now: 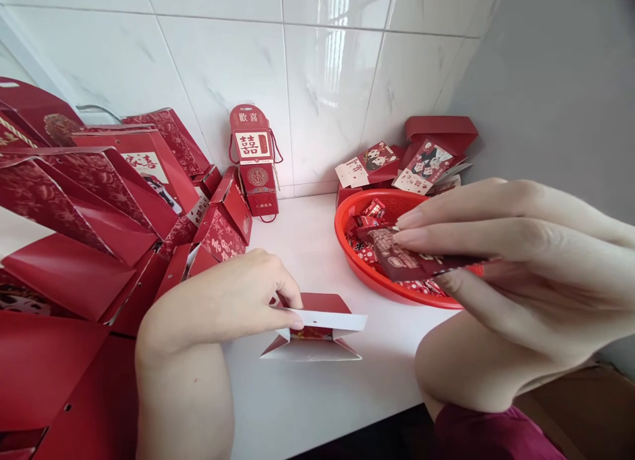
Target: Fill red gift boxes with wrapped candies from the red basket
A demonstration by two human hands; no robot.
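Observation:
My left hand [233, 294] pinches the white top flap of a small open red gift box [317, 327] that stands on the white table [307, 394]. Something red lies inside the box. My right hand [510, 248] is raised at the right, above the near rim of a red round basket [347, 238]. Its fingers are closed on a dark red candy packet [409, 260], held flat and pointing left toward the box. The basket holds several red wrapped sweets [372, 212].
A heap of folded red gift boxes [99, 208] fills the left side. A finished red box with handles [255, 162] stands against the tiled wall. Flat printed cards and red boxes [421, 159] lie in the back right corner. The table edge runs along the bottom.

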